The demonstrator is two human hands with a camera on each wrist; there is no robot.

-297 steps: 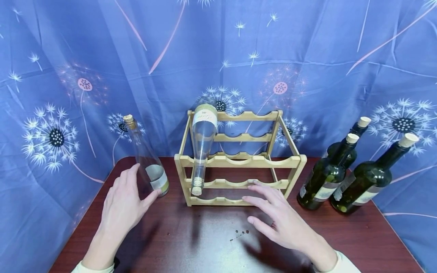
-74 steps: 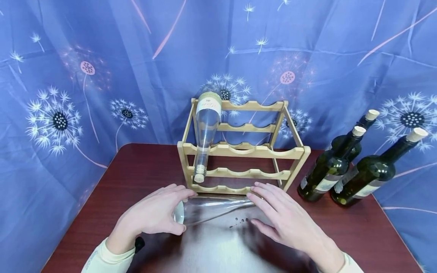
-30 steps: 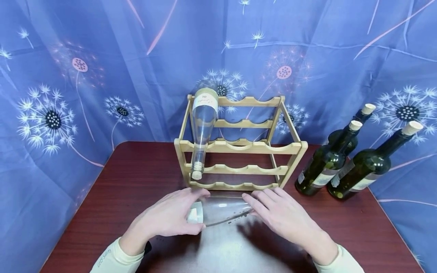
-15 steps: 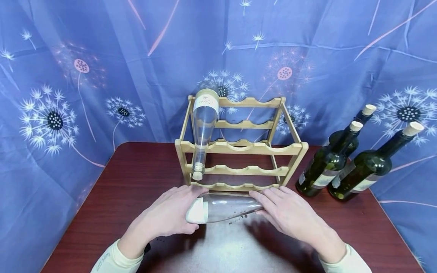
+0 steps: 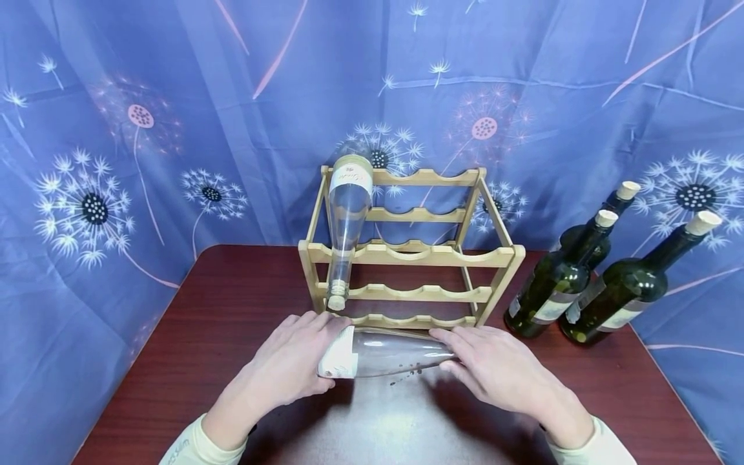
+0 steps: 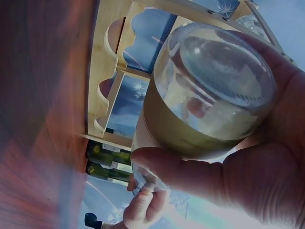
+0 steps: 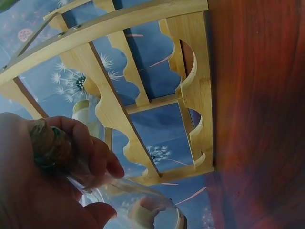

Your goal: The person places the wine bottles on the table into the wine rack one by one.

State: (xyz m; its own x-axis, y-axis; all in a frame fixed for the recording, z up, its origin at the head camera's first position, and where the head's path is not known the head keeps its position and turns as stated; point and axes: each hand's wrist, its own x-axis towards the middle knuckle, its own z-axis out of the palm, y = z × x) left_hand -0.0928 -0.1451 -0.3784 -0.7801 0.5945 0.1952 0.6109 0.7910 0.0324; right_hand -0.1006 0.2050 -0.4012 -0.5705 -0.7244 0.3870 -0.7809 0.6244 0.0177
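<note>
A clear glass wine bottle point(image 5: 395, 352) lies sideways between my two hands, just in front of the wooden wine rack point(image 5: 418, 257). Its base end, with a white label, is gripped by my left hand point(image 5: 290, 361); the left wrist view shows the thumb and fingers around the bottle's bottom point(image 6: 214, 81). My right hand point(image 5: 500, 368) holds the neck end, and the right wrist view shows its fingers curled about the neck near the cork point(image 7: 47, 143). A second clear bottle point(image 5: 351, 213) rests in the rack's top left slot, its corked neck facing forward.
Several dark green corked bottles point(image 5: 555, 284) stand upright at the table's right side. Small dark specks point(image 5: 415, 369) mark the brown table point(image 5: 192, 323) near the held bottle. A blue dandelion-print curtain point(image 5: 261, 129) hangs behind the table.
Earlier the clear bottle stood upright at the left; it was brought sideways before the rack. Over the last second it shifts slightly right and turns, showing more white label, with both hands holding it.
</note>
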